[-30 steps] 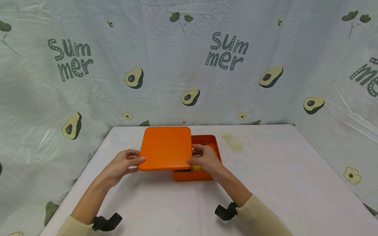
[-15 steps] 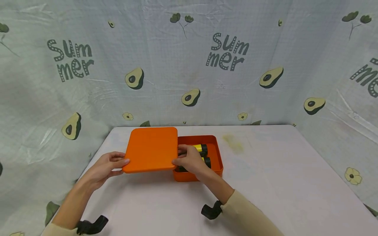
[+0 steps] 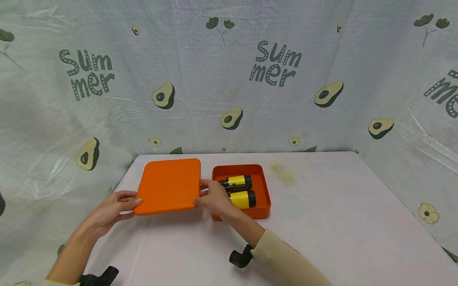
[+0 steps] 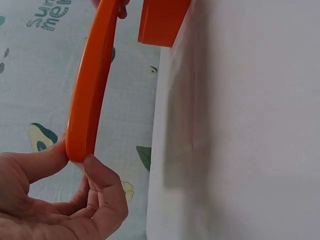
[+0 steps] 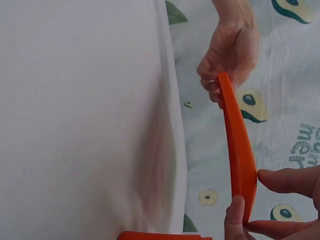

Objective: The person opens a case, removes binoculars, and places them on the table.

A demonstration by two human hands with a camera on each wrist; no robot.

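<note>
Left of centre, we pinch the orange lid (image 3: pixel 169 186) between left hand (image 3: pixel 111 213) and right hand (image 3: pixel 214 197); the latter partly hides the open box (image 3: pixel 261 213) of yellow-black objects (image 3: pixel 241 199) right of centre; our forearms (image 3: pixel 247 227) slant upward, inward.

This seems to be a screened-off booth built around a single table (image 3: pixel 322 222); what kind of building surrounds it cannot be told. Pale, creased sheeting (image 3: pixel 200 67) hangs behind the table and along both its sides, printed with avocados (image 3: pixel 328 94), small yellow flowers (image 3: pixel 427 212) and the word "summer" (image 3: pixel 275 63). The white tabletop bears a yellowish stain (image 3: pixel 282 174). Black devices (image 3: pixel 241 257) worn at both wrists suggest a makeshift filming spot.
</note>
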